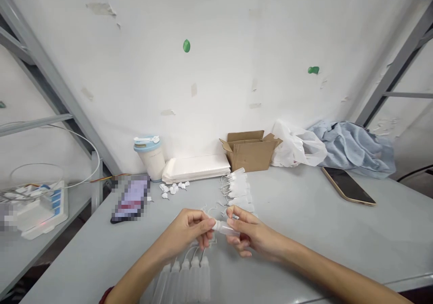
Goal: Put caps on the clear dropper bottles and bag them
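Pinching a small bottle [223, 228] with left fingers [206, 224] closed at its top and right fingers [238, 225] curled around its body, near other bottles [239, 189] beyond them.

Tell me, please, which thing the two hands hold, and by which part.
A small translucent bottle: the left hand pinches its white top end; the right hand grips its body.

The bottle [224, 228] looks like smooth plastic (slightly glossy), the box [253, 155] matt cardboard, the bag [291, 147] crinkled plastic.
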A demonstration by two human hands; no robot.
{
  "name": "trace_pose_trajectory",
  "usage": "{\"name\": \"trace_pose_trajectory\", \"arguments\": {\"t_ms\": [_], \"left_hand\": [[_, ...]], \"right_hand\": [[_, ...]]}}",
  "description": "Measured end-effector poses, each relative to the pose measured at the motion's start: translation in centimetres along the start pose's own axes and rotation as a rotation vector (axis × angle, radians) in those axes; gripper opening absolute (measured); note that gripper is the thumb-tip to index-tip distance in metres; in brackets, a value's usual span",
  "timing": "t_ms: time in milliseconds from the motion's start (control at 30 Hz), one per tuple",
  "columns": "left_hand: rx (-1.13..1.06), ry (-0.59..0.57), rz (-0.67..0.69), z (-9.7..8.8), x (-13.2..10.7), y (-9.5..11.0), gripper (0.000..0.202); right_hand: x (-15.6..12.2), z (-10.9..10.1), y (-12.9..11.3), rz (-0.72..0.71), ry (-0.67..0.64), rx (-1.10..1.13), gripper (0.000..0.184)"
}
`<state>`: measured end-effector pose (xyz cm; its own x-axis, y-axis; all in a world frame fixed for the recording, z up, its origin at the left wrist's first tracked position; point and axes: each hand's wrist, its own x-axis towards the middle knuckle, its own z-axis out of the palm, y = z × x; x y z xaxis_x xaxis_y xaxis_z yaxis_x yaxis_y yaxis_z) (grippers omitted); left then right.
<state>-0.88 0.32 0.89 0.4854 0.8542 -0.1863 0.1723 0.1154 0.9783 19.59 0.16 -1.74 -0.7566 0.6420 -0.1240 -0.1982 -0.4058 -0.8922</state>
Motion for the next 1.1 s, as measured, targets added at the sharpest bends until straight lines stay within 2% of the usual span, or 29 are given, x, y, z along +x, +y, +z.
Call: {"name": "trace_pose_trajectory", "arguments": {"t_ms": [67, 167, 267, 500, 633, 867, 967, 1100], "left_hand": [[0.038, -0.012, -0.004, -0.06, -0.09, 0.02, 0.033], [0.062, 0.013, 0.079, -0.14, -0.26, 0.08, 0.02], [0.081, 0.007, 0.13, -0.11, -0.28, 0.14, 0.017], [0.128, -0.017, 0.038, 0.08, -0.14, -0.22, 0.032], [0.118, -0.01, 0.072, 0.25, -0.48, 0.18, 0.02], [0.146, -0.026, 0.088, 0.34, -0.5, -0.11, 0.024], [0.149, 0.026, 0.086, 0.36, -0.22, -0.46, 0.027], [0.175, 0.088, 0.084, 0.43, 0.12, -0.56, 0.032]], "right_hand": [[0.03, -0.05, -0.03, 0.015, 0.0, 0.002, 0.036], [0.04, -0.08, -0.04, 0.037, 0.01, 0.007, 0.036], [0.03, -0.09, -0.01, 0.041, 0.021, 0.008, 0.035], [-0.01, -0.16, 0.11, 0.052, 0.011, 0.011, 0.032], [0.02, -0.27, 0.19, 0.057, 0.035, 0.003, 0.032], [0.15, -0.19, 0.24, 0.031, 0.036, -0.041, 0.032], [0.12, -0.1, 0.45, -0.072, 0.114, -0.263, 0.033], [-0.06, 0.04, 0.74, -0.289, 0.307, -0.814, 0.025]]}}
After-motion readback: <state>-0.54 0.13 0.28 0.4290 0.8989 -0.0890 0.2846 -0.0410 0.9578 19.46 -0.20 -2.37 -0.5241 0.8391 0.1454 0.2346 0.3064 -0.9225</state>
